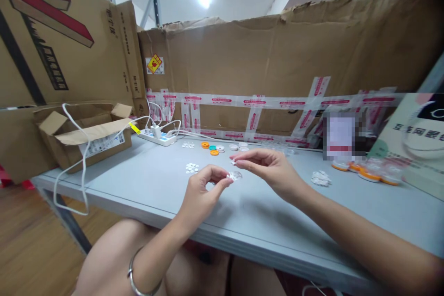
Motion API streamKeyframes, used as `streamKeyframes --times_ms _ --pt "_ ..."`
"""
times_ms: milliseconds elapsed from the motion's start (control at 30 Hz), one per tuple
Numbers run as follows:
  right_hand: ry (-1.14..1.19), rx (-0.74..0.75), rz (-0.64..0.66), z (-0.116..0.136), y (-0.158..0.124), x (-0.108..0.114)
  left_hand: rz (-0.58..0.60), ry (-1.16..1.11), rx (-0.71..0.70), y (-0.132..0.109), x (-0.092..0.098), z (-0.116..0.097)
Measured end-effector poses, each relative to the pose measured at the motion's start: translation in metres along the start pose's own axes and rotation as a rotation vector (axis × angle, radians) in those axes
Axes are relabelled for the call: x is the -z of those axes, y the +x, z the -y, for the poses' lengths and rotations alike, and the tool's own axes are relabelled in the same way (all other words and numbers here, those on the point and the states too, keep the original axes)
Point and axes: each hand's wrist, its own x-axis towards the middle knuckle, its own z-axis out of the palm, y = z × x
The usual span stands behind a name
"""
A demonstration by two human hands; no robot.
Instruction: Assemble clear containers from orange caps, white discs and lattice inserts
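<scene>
Over the middle of the grey table, my left hand (207, 190) pinches a small clear plastic piece (236, 175) between thumb and fingertips. Just above and to the right of it, my right hand (268, 166) grips a tiny white part (232, 162), too small to name exactly. The two held pieces are close together but apart. A cluster of small white discs (192, 168) lies to the left of my hands. Behind them are orange round caps (214, 152), a teal one (212, 147) and white round caps (234, 147). A pile of small white parts (321, 178) rests by my right forearm.
An open cardboard box (86, 143) stands at the table's left end, with a white cable (85, 171) looping over its edge. A power strip (157, 136) sits behind. Clear cases with orange rims (378, 173) are at right. Tall cardboard (243, 60) walls the back.
</scene>
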Motion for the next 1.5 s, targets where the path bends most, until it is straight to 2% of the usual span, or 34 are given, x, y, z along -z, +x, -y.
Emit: streamKeyframes --times_ms 200,367,633,867,1133,1333,1500 --pt "0.159 0.049 -0.027 -0.007 -0.016 -0.012 0.003 -0.022 -0.028 0.0 0.0 0.002" --pt "0.132 0.092 -0.038 -0.009 -0.017 -0.017 -0.004 -0.128 0.036 0.0 0.0 0.003" --pt "0.174 0.033 0.008 -0.014 -0.013 -0.017 -0.035 -0.313 0.183 0.004 0.0 0.003" --pt "0.099 0.08 0.025 -0.018 -0.012 -0.015 -0.062 -0.366 0.207 0.005 0.0 0.003" --pt "-0.069 0.325 0.1 -0.027 -0.013 -0.012 -0.066 -0.481 0.286 0.007 0.003 0.006" --pt "-0.332 0.562 0.014 -0.027 -0.018 -0.014 -0.015 -0.629 0.326 0.007 0.003 0.007" --pt "-0.453 0.674 0.005 -0.024 -0.02 -0.012 0.024 -0.643 0.323 0.006 0.004 0.008"
